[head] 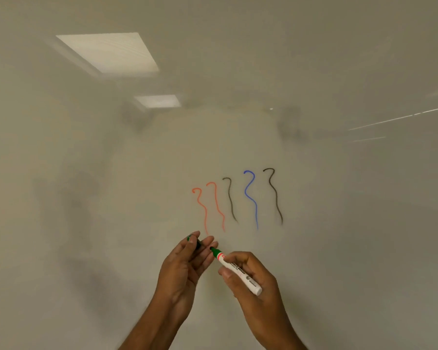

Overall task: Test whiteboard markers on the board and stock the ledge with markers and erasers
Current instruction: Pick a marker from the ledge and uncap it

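- One marker [234,269], one cap [197,243], one board [339,223], two hands
- Five wavy lines run down the board side by side: two red lines [216,205] at the left, one blue line [250,198], and two dark lines [276,198], one on each side of the blue
- Two light panels [106,51] show as pale rectangles mirrored in the board
- The board is smooth, glossy and off-white, with grey smears [288,125]
- The marker has a round white barrel with print, a red band, a green collar and a dark nib; the cap is small, green and dark
- The right hand [253,281] grips the barrel with curled fingers and thumb, nib pointing up and left
- The left hand [185,269] pinches the cap between thumb and fingertips, its other fingers fairly straight
- Both hands are raised before the board just below the red lines; the nib is just beside the left fingertips, and I cannot tell if it touches them
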### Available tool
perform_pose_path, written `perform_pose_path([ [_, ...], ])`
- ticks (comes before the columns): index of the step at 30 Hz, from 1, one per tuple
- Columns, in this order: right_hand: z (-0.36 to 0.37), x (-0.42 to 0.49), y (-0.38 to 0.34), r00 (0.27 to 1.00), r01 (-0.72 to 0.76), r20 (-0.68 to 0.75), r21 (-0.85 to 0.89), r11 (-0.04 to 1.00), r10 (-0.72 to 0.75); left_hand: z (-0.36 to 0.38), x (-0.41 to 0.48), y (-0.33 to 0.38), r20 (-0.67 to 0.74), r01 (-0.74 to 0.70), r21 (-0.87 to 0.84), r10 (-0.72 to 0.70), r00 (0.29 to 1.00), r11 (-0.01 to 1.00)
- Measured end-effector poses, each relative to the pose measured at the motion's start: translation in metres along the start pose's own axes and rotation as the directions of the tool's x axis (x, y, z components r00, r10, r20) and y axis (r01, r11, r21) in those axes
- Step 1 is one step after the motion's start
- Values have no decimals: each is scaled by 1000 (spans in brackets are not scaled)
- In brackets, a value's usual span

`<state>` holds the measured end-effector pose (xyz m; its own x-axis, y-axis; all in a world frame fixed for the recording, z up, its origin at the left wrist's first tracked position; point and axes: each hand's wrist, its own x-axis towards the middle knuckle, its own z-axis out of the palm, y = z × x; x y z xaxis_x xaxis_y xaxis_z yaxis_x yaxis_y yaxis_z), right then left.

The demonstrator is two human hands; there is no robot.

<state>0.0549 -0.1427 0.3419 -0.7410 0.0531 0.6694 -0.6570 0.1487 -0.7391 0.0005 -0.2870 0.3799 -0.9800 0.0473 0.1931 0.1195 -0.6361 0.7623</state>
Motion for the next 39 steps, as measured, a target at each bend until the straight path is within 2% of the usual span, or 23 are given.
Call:
perform_pose_path([
  [3,-20,-13,-10,999,-21,25,33,999,20,21,-22,-14,43,87,-107,-83,996,990],
  [9,-45,-40,-21,997,-76,-8,36,996,76,43,-54,-38,78,198,-200,-186,979,960],
  [17,-43,-75,-37,989,-93,-112,7,996,93,45,-81,-52,160,320,-181,-293,943,930],
  [22,-35,-104,-44,977,-123,-184,-70,990,108,31,-100,-65,176,391,-204,-359,917,898],
  [27,-56,-129,-45,950,-186,-275,-117,976,148,38,-119,-89,233,475,-212,-428,873,854],
  [32,-101,-151,-47,907,-258,-370,-112,960,200,72,-132,-130,256,501,-124,-461,850,856],
  [36,-157,-180,-40,831,-347,-478,-45,937,285,109,-149,-182,273,507,-23,-482,832,862],
  [39,-219,-213,-31,819,-387,-498,-111,915,286,136,-169,-232,301,459,98,-466,832,883],
])
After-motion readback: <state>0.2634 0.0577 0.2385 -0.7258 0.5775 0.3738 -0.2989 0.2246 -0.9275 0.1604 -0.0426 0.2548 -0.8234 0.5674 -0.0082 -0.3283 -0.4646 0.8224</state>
